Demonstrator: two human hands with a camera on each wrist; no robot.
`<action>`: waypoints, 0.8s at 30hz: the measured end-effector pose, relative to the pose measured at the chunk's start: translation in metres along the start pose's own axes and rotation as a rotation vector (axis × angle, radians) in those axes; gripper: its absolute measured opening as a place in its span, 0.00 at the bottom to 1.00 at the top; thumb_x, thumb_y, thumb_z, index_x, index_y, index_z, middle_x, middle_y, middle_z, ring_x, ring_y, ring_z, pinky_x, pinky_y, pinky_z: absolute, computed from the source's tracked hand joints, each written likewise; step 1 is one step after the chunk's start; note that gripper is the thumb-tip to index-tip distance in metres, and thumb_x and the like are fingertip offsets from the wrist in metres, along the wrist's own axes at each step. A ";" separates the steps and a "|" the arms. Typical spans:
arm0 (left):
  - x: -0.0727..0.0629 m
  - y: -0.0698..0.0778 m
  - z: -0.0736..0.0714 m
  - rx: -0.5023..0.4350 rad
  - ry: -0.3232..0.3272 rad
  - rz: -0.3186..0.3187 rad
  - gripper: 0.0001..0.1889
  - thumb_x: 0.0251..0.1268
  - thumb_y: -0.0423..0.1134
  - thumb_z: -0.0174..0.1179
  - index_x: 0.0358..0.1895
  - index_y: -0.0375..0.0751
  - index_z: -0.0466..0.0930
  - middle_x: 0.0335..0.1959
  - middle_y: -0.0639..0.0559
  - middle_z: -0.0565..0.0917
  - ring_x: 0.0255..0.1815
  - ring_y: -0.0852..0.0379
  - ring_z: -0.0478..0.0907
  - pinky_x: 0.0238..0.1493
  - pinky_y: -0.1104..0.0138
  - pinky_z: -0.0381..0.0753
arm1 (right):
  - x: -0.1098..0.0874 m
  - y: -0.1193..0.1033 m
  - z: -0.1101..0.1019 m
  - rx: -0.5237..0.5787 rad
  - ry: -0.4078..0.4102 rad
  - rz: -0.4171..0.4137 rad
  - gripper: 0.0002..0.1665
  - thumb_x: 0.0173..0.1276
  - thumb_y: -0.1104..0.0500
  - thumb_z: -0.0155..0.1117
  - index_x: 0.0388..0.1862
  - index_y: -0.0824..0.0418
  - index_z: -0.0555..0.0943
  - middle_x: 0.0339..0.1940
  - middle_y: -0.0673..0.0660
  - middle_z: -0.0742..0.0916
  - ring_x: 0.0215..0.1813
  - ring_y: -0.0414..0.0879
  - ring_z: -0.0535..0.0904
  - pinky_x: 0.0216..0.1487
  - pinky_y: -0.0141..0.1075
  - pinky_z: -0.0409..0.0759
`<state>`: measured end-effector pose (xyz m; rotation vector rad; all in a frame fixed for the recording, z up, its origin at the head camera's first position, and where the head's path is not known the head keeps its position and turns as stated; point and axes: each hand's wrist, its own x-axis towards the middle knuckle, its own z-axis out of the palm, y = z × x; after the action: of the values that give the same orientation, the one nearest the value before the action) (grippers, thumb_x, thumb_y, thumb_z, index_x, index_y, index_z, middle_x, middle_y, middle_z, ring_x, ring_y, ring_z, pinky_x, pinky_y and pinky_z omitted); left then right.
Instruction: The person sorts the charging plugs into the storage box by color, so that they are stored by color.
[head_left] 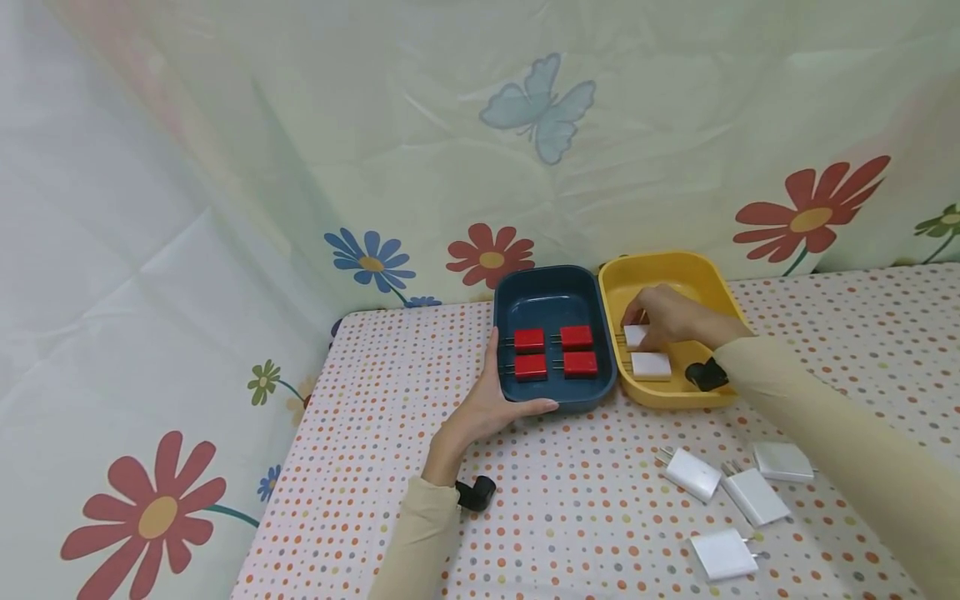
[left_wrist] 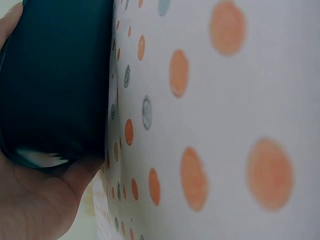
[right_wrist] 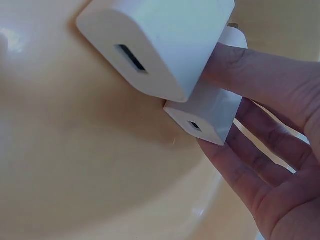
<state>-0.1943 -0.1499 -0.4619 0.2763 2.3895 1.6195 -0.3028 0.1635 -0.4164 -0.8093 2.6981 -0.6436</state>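
Observation:
My left hand [head_left: 487, 402] rests against the near left corner of a dark blue tray [head_left: 555, 406], thumb stretched along its front wall and fingers along its left side. Inside the blue tray lie several red plug adapters [head_left: 576, 364], prongs pointing left. Inside the yellow tray [head_left: 678, 398] beside it, my right hand [head_left: 667, 317] pinches a white charger plug [right_wrist: 205, 112] between thumb and fingers. A second white charger plug [head_left: 650, 367] lies just in front of it on the tray floor, prongs also left. In the right wrist view both USB slots face the camera.
Several loose white charger plugs [head_left: 723, 554] lie on the dotted tablecloth [head_left: 570, 508] in front of the yellow tray, near my right sleeve [head_left: 832, 425]. Behind the trays rises a flowered curtain [head_left: 420, 150]. A black wrist camera [head_left: 477, 493] sits at my left wrist.

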 end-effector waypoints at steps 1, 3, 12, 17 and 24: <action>0.000 0.000 0.000 0.003 0.002 -0.001 0.73 0.54 0.57 0.80 0.85 0.60 0.24 0.86 0.51 0.49 0.83 0.50 0.50 0.76 0.45 0.64 | 0.000 0.000 0.000 -0.001 0.002 0.002 0.18 0.53 0.69 0.85 0.42 0.72 0.88 0.37 0.61 0.90 0.41 0.54 0.83 0.50 0.52 0.87; 0.000 0.000 0.000 0.010 0.006 -0.005 0.72 0.54 0.57 0.80 0.85 0.60 0.24 0.86 0.51 0.49 0.83 0.49 0.50 0.76 0.45 0.65 | 0.000 -0.001 0.000 -0.005 0.005 0.008 0.18 0.53 0.69 0.84 0.42 0.72 0.88 0.37 0.61 0.90 0.41 0.54 0.83 0.50 0.52 0.87; 0.000 0.003 0.000 0.024 0.010 -0.006 0.72 0.55 0.55 0.80 0.86 0.59 0.25 0.85 0.51 0.50 0.83 0.49 0.51 0.75 0.46 0.67 | 0.001 -0.004 0.002 -0.020 0.015 0.003 0.17 0.52 0.72 0.83 0.41 0.72 0.88 0.37 0.60 0.90 0.40 0.53 0.82 0.49 0.51 0.87; -0.001 0.003 0.001 0.017 0.007 -0.010 0.71 0.55 0.55 0.80 0.86 0.59 0.24 0.86 0.51 0.49 0.83 0.49 0.50 0.76 0.46 0.65 | -0.001 -0.004 0.000 -0.005 0.007 0.014 0.18 0.54 0.71 0.83 0.44 0.72 0.87 0.39 0.61 0.90 0.41 0.55 0.83 0.50 0.52 0.86; -0.002 0.002 0.001 0.019 0.008 -0.014 0.71 0.56 0.55 0.79 0.86 0.58 0.24 0.86 0.49 0.49 0.83 0.48 0.50 0.76 0.44 0.65 | -0.007 -0.010 -0.010 0.007 0.041 0.014 0.22 0.54 0.70 0.83 0.47 0.75 0.86 0.43 0.66 0.89 0.44 0.59 0.85 0.48 0.52 0.87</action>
<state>-0.1918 -0.1484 -0.4599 0.2560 2.4082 1.5954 -0.2958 0.1637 -0.4019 -0.7824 2.7343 -0.6734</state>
